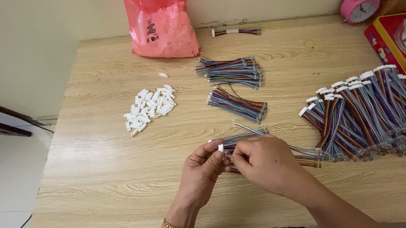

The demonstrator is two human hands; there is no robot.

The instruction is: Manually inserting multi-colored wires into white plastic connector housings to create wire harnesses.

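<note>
Small white connector (220,148) pinched at the fingertips of the left hand (203,168), held just above the near middle of the table (103,183). Right hand (263,162) meets it from the other side, fingers closed on the end of a thin multicoloured wire strip (306,155); the strip trails off to the right past the wrist. Wire end and connector touching or nearly so; exact fit hidden by fingers. Gold bracelet (177,227) on left wrist.

Just behind the hands: a few loose wire strips (242,131) lying flat. Farther back, two bundles of bare-ended coloured wires, the nearer (238,104), the farther (231,70). One small tied bundle (235,31) near the back edge.

Left of centre: heap of loose white connectors (151,107), one stray (162,75) behind it.

Right side: large fanned pile of wires with white connectors fitted (369,112).

Back edge: pink plastic bag (161,24) with white pieces inside. Far right corner: pink alarm clock (361,4), red tin (393,43).
</note>
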